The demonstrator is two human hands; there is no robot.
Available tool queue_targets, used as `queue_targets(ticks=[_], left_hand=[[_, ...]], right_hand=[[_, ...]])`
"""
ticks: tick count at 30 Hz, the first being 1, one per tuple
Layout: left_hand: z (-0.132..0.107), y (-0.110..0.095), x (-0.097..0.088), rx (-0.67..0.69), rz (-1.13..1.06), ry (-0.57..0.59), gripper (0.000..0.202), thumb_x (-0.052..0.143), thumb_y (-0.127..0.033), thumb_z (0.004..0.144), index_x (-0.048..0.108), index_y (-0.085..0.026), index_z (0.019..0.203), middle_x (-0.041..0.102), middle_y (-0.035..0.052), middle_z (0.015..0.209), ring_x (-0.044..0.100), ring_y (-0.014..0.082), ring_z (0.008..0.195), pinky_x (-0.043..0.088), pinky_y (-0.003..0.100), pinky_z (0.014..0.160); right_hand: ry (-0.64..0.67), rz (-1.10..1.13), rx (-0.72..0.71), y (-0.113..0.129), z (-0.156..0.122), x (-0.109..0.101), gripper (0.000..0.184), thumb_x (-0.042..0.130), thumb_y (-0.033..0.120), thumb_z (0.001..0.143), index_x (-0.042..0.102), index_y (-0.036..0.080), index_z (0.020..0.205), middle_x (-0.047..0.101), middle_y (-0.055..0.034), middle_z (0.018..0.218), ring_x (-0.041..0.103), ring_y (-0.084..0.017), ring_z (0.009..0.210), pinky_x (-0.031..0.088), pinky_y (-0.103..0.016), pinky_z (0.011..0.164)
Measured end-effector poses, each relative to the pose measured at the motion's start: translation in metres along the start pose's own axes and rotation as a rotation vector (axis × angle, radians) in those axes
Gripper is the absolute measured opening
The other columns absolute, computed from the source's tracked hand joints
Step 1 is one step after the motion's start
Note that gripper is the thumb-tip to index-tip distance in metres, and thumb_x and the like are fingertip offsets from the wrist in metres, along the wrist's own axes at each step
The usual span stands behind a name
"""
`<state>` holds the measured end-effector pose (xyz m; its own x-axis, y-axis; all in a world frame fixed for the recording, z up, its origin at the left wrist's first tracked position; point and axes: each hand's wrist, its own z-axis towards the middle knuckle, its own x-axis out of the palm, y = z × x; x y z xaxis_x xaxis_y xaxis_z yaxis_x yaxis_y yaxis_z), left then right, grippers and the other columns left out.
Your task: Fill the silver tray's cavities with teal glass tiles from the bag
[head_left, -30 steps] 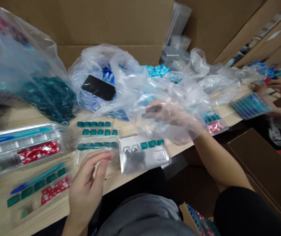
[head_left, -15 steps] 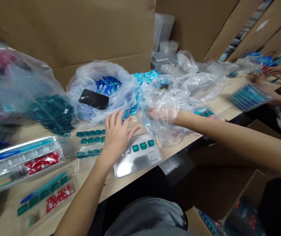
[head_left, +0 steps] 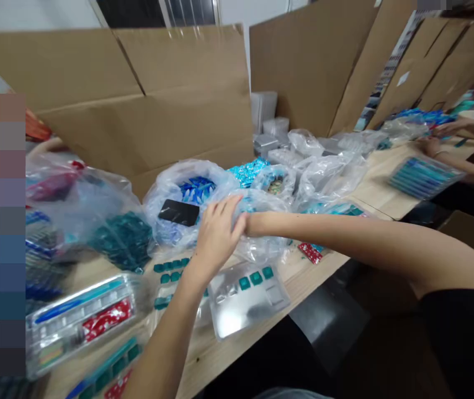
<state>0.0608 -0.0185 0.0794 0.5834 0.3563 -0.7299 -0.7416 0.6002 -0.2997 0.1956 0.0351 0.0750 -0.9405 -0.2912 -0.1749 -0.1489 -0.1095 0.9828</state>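
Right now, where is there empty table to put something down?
Bare wood shows on the table between the clear bags and the stack of blue packs, and along the near edge below the clear tray. Around both hands it is crowded.

**Colours: teal, blue, red on pale wood**

Desk (head_left: 378,166) pale wood grain. Cardboard walls (head_left: 137,111) plain brown. Clear tray (head_left: 249,296), lower centre, holds three teal squares (head_left: 256,277). Left bag (head_left: 124,241) clear, dark teal pieces inside. Centre bag (head_left: 191,194) clear, bright blue contents, black phone (head_left: 179,213) on it. Red card with white specks (head_left: 108,320), lower left. Turquoise foil packets (head_left: 247,170), upper centre.
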Motion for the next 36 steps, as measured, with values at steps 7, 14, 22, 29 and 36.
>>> queue_targets(ticks=[7,14,22,29,36], left_hand=[[-0.018,0.024,0.007,-0.147,0.101,-0.139,0.027,0.050,-0.032,0.094,0.069,-0.017,0.105,0.071,0.0150,0.110,0.060,0.0328,0.103,0.047,0.050,0.088],[-0.024,-0.012,-0.021,-0.158,-0.402,-0.165,0.034,0.051,-0.046,0.093,0.066,-0.022,0.112,0.071,0.0073,0.108,0.067,0.0215,0.097,0.055,0.033,0.081],[-0.035,-0.024,-0.030,-0.376,-0.659,-0.145,0.041,0.068,-0.060,0.076,0.070,-0.023,0.094,0.074,0.0032,0.082,0.072,0.0184,0.074,0.060,0.025,0.065],[-0.048,-0.030,-0.027,-0.360,-0.728,-0.143,0.039,0.071,-0.060,0.074,0.068,-0.022,0.082,0.071,0.0012,0.071,0.071,0.0158,0.065,0.058,0.019,0.057],[-0.056,-0.036,-0.035,-0.335,-0.833,-0.134,0.028,0.073,-0.043,0.080,0.065,-0.020,0.093,0.068,-0.0018,0.071,0.067,0.0120,0.065,0.057,0.019,0.060]], right_hand=[[0.217,-0.433,0.009,0.062,-0.023,-0.045,0.006,0.069,0.006,0.081,0.069,0.011,0.084,0.067,-0.0007,0.071,0.065,-0.012,0.075,0.052,-0.030,0.082],[0.079,0.362,0.045,0.044,-0.065,-0.013,0.021,0.077,0.025,0.076,0.062,0.016,0.086,0.065,0.0056,0.056,0.059,-0.007,0.050,0.049,-0.022,0.057],[0.106,0.541,-0.046,0.028,-0.086,-0.002,0.027,0.083,0.027,0.068,0.073,0.017,0.090,0.069,0.0036,0.068,0.066,-0.010,0.066,0.054,-0.031,0.077],[0.136,0.657,-0.027,0.012,-0.093,0.011,0.043,0.084,0.046,0.062,0.069,0.016,0.088,0.069,0.0029,0.061,0.064,-0.010,0.055,0.053,-0.027,0.064],[0.098,0.606,0.015,0.023,-0.113,0.016,0.031,0.084,0.035,0.067,0.072,0.016,0.090,0.071,0.0031,0.066,0.067,-0.008,0.059,0.055,-0.023,0.066]])
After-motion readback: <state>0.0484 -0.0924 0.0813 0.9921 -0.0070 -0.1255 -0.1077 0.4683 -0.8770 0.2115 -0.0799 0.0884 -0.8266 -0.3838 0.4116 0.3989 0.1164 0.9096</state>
